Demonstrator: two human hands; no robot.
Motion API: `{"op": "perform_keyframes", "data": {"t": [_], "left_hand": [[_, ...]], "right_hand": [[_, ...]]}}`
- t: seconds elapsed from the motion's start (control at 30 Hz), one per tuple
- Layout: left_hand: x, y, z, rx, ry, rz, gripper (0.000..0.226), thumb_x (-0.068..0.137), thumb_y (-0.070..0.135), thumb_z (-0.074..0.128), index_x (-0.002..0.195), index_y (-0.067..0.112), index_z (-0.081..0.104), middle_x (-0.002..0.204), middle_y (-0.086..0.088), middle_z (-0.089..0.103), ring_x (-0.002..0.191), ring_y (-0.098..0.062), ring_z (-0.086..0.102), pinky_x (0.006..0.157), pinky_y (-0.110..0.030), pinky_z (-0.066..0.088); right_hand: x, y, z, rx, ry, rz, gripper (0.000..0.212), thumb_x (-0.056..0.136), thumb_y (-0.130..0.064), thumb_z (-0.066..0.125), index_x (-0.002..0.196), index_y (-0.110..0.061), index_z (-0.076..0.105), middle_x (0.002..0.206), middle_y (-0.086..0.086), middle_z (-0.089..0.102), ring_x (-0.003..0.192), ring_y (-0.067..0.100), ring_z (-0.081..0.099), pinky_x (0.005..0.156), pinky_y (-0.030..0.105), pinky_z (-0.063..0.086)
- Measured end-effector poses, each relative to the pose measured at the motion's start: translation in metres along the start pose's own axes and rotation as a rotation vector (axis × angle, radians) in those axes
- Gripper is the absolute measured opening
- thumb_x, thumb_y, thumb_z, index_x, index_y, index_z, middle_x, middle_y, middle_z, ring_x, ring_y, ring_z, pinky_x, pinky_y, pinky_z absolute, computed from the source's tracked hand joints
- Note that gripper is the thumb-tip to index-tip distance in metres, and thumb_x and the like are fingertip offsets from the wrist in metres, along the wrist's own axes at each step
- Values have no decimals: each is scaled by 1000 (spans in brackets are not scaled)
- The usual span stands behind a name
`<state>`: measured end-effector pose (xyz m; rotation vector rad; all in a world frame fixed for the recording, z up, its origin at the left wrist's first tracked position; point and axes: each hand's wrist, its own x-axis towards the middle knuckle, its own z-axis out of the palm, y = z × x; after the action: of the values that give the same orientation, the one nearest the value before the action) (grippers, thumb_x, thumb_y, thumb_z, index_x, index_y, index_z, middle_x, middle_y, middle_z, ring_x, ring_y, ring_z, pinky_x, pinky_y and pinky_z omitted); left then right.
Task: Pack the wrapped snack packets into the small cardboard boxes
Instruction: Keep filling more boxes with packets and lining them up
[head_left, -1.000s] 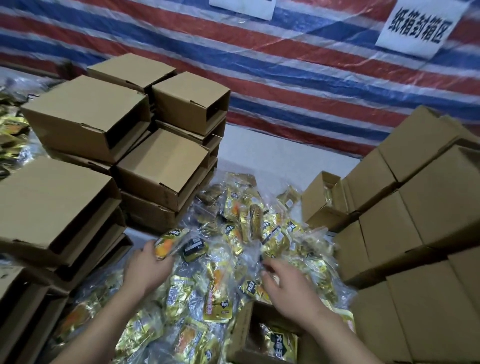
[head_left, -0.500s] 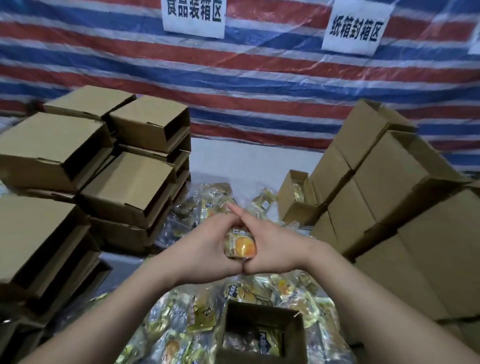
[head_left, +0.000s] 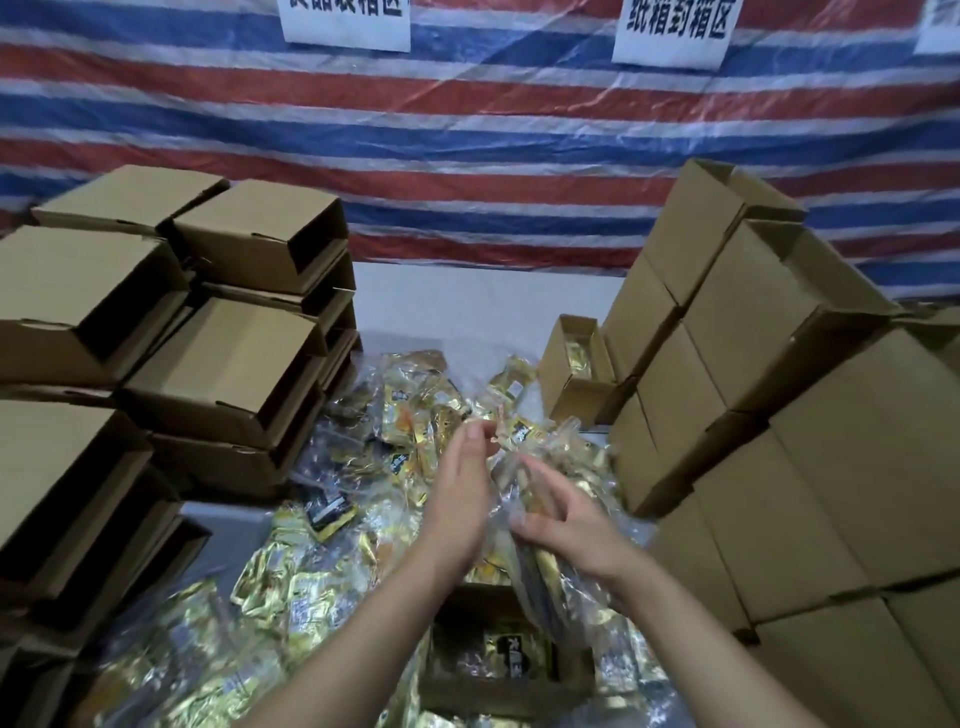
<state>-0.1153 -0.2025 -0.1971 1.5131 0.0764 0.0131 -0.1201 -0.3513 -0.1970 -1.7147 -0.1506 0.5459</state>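
1. Keep the bunch of packets (head_left: 524, 499) squared up between both palms, then lower it end-first into the open box (head_left: 498, 654).
2. The left hand (head_left: 460, 499) and right hand (head_left: 566, 530) press the bunch with fairly straight fingers.
3. The box sits at 6 o'clock, just below both hands; loose packets (head_left: 415, 410) lie at 11 o'clock.

Table (head_left: 467, 301): pale top, bare strip visible at the far centre. Packets (head_left: 405, 431): loose gold-wrapped heap across the middle, reaching to the near edge. Left boxes (head_left: 223, 374): open-sided cartons stacked on the left. Right boxes (head_left: 727, 374): closed cartons stacked on the right. Open box (head_left: 488, 654): near centre, among the packets, packets inside. Far box (head_left: 571, 364): open, just beside the right stack.
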Motion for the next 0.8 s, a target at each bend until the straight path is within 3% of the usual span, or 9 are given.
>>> {"op": "perform_keyframes", "data": {"t": [0.13, 0.2, 0.27, 0.33, 0.43, 0.53, 0.6, 0.7, 0.8], "left_hand": [[-8, -17, 14, 72, 93, 10, 54, 92, 66, 18, 123, 37, 51, 131, 11, 52, 120, 5, 49, 106, -29, 38], [-8, -19, 5, 245, 23, 55, 65, 91, 72, 12, 135, 36, 44, 138, 12, 47, 127, 2, 44, 109, -29, 35], [-7, -26, -11, 289, -34, 27, 76, 89, 78, 9, 140, 32, 42, 142, 11, 47, 131, -3, 44, 111, -30, 34], [-11, -38, -31, 327, -52, -52, 79, 89, 78, 13, 139, 27, 46, 136, 12, 52, 127, -5, 48, 107, -28, 38], [-20, -68, -67, 525, -102, -137, 37, 103, 50, 37, 127, 27, 54, 122, 13, 59, 119, -11, 55, 88, -20, 42], [-36, -107, -89, 790, -278, -228, 52, 102, 49, 43, 147, 23, 41, 149, 5, 45, 135, -12, 42, 108, -28, 36], [-48, -130, -91, 871, -391, -247, 55, 103, 52, 39, 152, 29, 32, 153, 6, 41, 140, -15, 41, 115, -33, 33], [-66, -152, -87, 781, -437, -289, 37, 103, 56, 27, 135, 43, 41, 110, 14, 64, 96, 1, 62, 87, -31, 52], [-71, -159, -84, 764, -418, -270, 19, 101, 58, 26, 113, 52, 40, 84, 13, 64, 67, 5, 58, 60, -18, 45]], "right_hand": [[-1, 13, 8, 105, 43, 34, 68, 59, -45, 84, 119, -45, 53, 125, -32, 55, 107, -22, 54, 83, 9, 48], [-6, 12, 1, 48, 31, 45, 70, 59, -44, 85, 119, -46, 49, 118, -35, 61, 107, -21, 55, 83, 8, 48], [-11, 8, -8, -65, -4, 78, 76, 56, -47, 86, 123, -42, 50, 115, -23, 68, 106, -3, 65, 83, 16, 52], [-13, 3, -18, -281, -44, 101, 81, 55, -54, 83, 126, -39, 47, 103, -18, 70, 92, 1, 66, 77, 15, 50], [-8, -5, -26, -683, -197, 148, 90, 70, -55, 79, 147, -33, 36, 127, -19, 52, 110, 1, 55, 93, 19, 44], [-2, 2, -11, -1007, -370, 165, 92, 77, -53, 72, 153, -28, 27, 149, -10, 41, 129, 11, 46, 104, 24, 39], [5, 16, 7, -1126, -437, 220, 85, 75, -47, 71, 148, -28, 34, 142, -2, 51, 118, 16, 56, 90, 28, 49], [15, 50, 34, -1074, -545, 393, 69, 76, -38, 71, 140, -26, 46, 115, 4, 67, 94, 21, 70, 67, 28, 54], [24, 83, 53, -931, -575, 493, 70, 79, -40, 64, 145, -30, 42, 112, 6, 67, 90, 22, 69, 68, 29, 54]]}}
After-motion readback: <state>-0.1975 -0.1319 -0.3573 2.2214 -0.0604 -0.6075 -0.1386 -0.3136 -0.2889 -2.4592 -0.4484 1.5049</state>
